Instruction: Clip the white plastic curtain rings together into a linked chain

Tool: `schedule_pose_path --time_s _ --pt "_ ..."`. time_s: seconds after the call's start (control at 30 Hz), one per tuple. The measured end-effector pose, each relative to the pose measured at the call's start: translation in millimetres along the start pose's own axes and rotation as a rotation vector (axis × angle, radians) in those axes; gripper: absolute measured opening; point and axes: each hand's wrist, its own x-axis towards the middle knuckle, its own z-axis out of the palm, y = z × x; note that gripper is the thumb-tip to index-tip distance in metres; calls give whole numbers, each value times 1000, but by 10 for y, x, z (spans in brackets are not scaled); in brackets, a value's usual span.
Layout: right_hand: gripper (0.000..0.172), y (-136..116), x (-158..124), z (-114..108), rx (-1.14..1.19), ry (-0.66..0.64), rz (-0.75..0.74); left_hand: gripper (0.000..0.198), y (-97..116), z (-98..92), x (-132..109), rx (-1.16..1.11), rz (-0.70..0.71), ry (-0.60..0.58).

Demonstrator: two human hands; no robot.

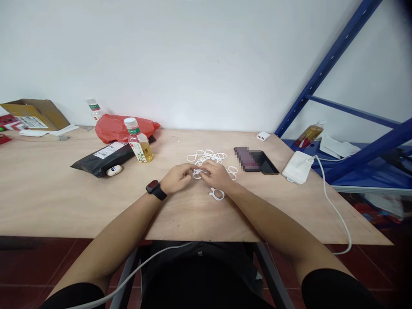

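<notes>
My left hand (177,178), with a black watch on its wrist, pinches the left side of a white plastic ring (197,175). From the other side, the fingers of my right hand (216,172) are closed on the same ring. Just beyond my fingers lies a loose pile of white rings (209,155), several of them overlapping. A single white ring with small tabs (218,194) rests on the table below my right wrist. More rings (232,172) lie right of my right hand, partly covered by it.
On the left are a drink bottle (140,143), a black parcel (103,159), a white earbud case (113,170) and a red bag (112,128). Phones (268,164), a white power bank (298,167) with a cable, and a charger (263,136) lie right. A blue shelf frame (328,60) stands beyond.
</notes>
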Motion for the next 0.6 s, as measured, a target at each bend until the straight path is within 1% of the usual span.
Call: schedule_pose_path --time_s 0.1,0.23,0.3,0.37,0.47,0.57,0.6 --pt "10 4 0 4 -3 18 9 43 11 31 -10 -26 -30 -30" --pt "11 -13 -4 16 9 3 -30 38 0 72 1 5 -66 -12" --pt "13 -27 -4 17 17 16 -31 36 -9 79 7 23 -79 -6" --pt "13 -39 -1 12 24 27 -23 35 -24 80 9 33 -85 24" --pt "13 -45 -1 -3 50 18 -25 33 -52 80 13 38 -71 78" --pt "13 -40 -8 -21 84 25 -46 33 -62 76 21 23 -23 64" --pt "16 -37 -10 -28 95 35 -51 34 -58 73 23 22 -7 49"
